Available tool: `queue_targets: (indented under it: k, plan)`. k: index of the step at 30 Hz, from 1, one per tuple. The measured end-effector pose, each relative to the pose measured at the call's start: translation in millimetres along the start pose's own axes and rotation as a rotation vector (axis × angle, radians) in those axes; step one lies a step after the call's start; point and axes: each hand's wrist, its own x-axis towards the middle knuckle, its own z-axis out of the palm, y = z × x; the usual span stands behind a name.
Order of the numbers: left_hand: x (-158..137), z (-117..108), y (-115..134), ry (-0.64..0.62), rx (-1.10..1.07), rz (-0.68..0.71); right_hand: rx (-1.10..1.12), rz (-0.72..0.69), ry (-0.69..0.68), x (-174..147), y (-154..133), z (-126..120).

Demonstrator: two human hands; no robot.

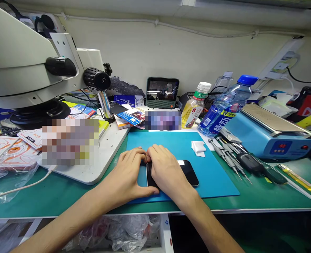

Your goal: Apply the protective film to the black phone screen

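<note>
A smartphone (190, 173) with a black screen lies on the blue mat (213, 186), a small white patch showing near its far edge. My left hand (130, 172) spans its left end, thumb on the near edge and fingers curled at the far corner, gripping it. Across the phone lies my right hand (163, 167), with fingers bent and pressed together at the far left corner, touching the left fingertips. Whatever the right fingertips pinch there is hidden. A folded white wipe (198, 148) rests on the mat to the right.
Several screwdrivers (226, 156) lie right of the mat, near a blue heating machine (260, 135). Two drink bottles, one yellow (193, 109) and one blue-labelled (224, 109), stand behind. A microscope (20, 66) overhangs the left side above its white base (92, 174). An open drawer (134, 233) holds plastic bags.
</note>
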Motion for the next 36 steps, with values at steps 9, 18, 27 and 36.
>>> queue_targets:
  k: [9,18,27,36]
  plan:
    - [1.1,-2.3,1.8,-0.013,-0.012,-0.025,0.038,0.009,-0.003,-1.1,0.7,-0.2]
    - [1.7,-3.7,2.3,0.008,-0.031,-0.015,0.061,0.023,-0.007,-0.7,1.0,-0.8]
    - [1.4,-5.1,3.4,0.012,-0.032,0.002,0.058,0.021,-0.009,-0.6,0.8,-3.0]
    - [2.0,-6.3,1.6,0.001,-0.026,0.008,0.068,0.021,-0.005,0.3,1.1,-1.7]
